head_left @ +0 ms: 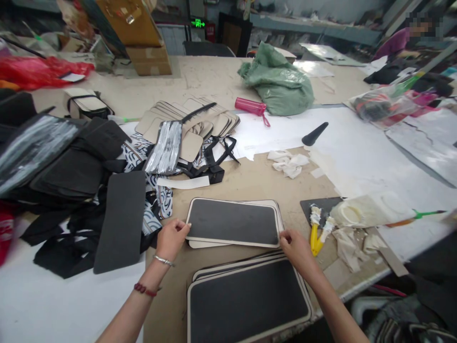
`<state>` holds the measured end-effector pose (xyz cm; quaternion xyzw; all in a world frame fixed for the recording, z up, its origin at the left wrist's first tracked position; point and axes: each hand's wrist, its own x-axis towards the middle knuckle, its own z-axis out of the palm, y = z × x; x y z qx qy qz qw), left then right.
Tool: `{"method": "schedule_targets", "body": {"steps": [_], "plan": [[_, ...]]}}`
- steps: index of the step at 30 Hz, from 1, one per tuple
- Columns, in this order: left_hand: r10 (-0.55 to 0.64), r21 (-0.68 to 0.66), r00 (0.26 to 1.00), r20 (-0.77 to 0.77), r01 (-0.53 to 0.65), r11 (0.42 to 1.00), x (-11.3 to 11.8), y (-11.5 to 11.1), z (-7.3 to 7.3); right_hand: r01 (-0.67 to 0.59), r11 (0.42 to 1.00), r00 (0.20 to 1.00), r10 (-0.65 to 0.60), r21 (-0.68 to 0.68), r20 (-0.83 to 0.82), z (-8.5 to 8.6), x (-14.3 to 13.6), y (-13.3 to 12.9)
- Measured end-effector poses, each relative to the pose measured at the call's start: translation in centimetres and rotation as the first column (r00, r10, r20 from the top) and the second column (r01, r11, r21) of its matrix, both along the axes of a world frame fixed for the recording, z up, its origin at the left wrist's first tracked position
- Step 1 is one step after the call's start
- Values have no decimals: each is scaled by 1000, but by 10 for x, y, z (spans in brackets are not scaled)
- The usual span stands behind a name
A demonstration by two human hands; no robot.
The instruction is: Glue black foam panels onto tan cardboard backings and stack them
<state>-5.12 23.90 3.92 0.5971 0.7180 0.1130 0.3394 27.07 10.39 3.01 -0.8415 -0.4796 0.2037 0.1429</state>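
Note:
A black rectangular panel with a beige border [232,221] lies before me on a small stack of like pieces. My left hand [173,237] pinches its left edge between thumb and fingers. At its right end, the fingers of my right hand [291,242] close on the lower corner. Nearer to me lies a second stack of larger black panels with beige borders [248,300]. Left of my left hand rests a loose black foam sheet [121,221], partly over black straps and blue-white patterned fabric [166,200].
Two yellow-handled brushes [316,236] and a pale glue container [357,209] stand right of my right hand. Further back are beige cut pieces [160,116], a pink bottle [250,105], a green sack [282,85] and a black cone [314,134]. A person in purple [391,45] is at far right.

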Motion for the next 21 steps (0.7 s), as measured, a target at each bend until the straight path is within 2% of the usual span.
{"method": "schedule_targets", "body": {"steps": [12,21], "plan": [[-1,-7,1000,6,1,1000,1,0,2,103,994,990,-105,-16,-92,7,-11,4],[14,-8,1000,-20,-14,1000,2,1,3,84,995,983,-92,-53,-158,4,-9,3]]}}
